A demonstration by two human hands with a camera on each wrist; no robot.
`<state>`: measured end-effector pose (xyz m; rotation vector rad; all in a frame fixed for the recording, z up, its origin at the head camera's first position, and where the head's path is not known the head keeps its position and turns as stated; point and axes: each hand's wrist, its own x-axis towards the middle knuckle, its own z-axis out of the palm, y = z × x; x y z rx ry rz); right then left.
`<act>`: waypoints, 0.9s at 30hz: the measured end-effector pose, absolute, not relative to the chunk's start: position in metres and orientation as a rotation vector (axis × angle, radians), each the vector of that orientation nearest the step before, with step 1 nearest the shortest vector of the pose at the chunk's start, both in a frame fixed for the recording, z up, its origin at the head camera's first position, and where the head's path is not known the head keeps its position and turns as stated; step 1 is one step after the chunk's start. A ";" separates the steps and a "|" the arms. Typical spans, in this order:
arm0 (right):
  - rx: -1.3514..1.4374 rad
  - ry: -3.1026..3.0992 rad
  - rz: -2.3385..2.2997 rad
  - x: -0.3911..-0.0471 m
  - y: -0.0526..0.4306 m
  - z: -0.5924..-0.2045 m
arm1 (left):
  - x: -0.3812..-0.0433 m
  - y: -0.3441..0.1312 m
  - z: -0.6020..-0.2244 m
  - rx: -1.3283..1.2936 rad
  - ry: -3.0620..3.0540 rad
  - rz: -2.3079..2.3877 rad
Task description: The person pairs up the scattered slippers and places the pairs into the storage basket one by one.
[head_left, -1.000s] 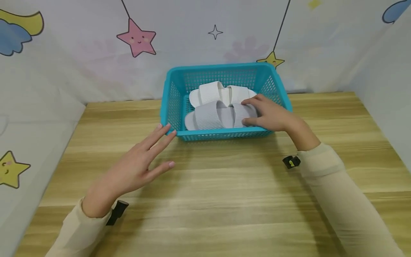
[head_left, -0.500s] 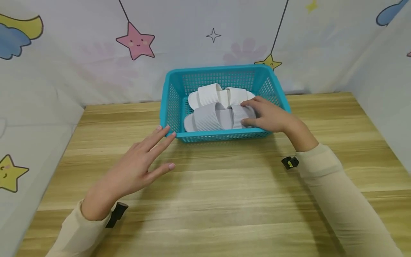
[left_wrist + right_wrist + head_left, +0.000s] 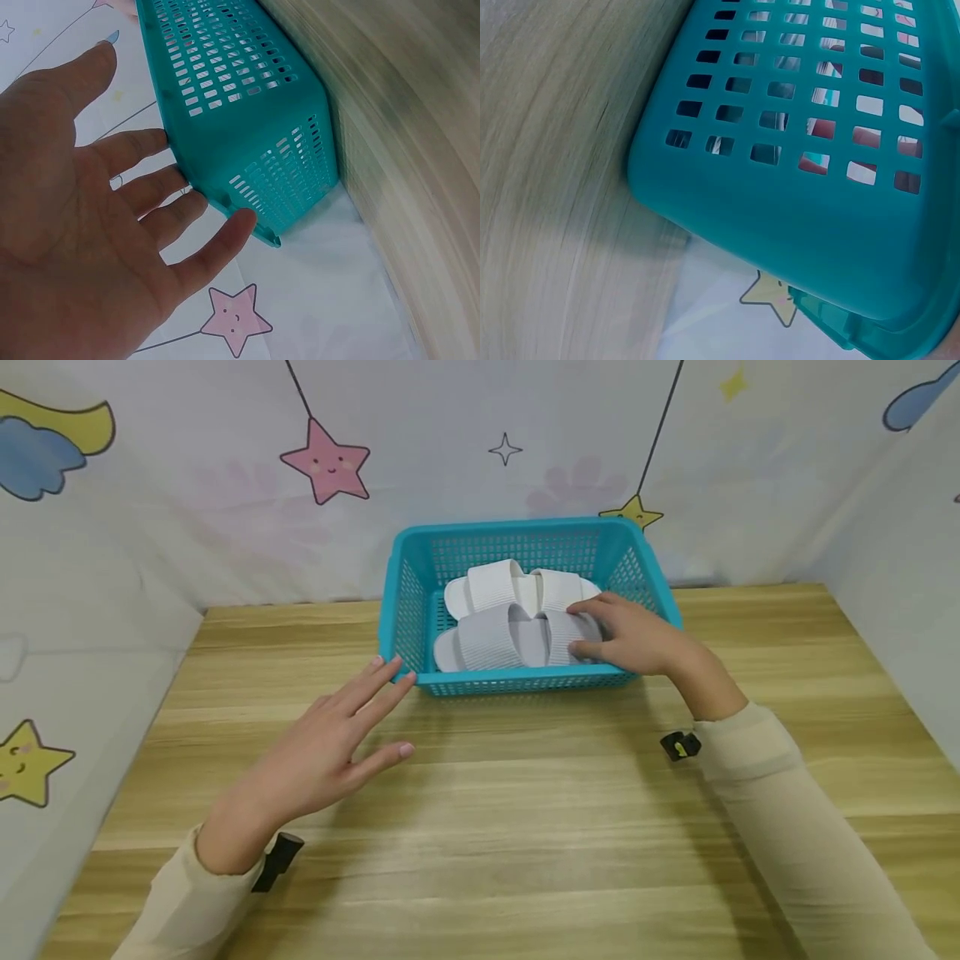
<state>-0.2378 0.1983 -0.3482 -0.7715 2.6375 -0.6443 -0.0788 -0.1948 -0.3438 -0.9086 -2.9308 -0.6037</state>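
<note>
Inside a turquoise plastic basket (image 3: 525,680) lie two pairs of ribbed slide slippers. The white slippers (image 3: 493,585) are at the back, the pale grey slippers (image 3: 489,639) in front. Each pair is laid with its straps facing each other. My right hand (image 3: 633,635) reaches over the basket's right front corner and holds the right grey slipper across its strap, thumb in front and fingers behind. My left hand (image 3: 318,752) has its fingers extended, with the tips at the rim of the left front corner. In the left wrist view, the fingertips meet the basket rim (image 3: 180,161).
The basket stands at the back of a wood-grain table (image 3: 487,827), close to a white cloth backdrop (image 3: 450,410) printed with stars and clouds. Similar cloth hangs on both sides. Black wrist mounts (image 3: 279,860) show by the cream sleeves (image 3: 780,793).
Both hands keep their places at the basket and the slippers lie as before. Only the head view shifts slightly.
</note>
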 end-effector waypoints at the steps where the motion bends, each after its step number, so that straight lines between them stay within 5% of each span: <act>1: -0.771 2.639 -0.647 -0.237 0.199 -0.348 | -0.079 -0.195 -0.344 -0.910 -2.934 -0.602; 27: -0.818 2.685 -0.691 -0.240 0.201 -0.351 | -0.083 -0.194 -0.344 -0.896 -2.977 -0.612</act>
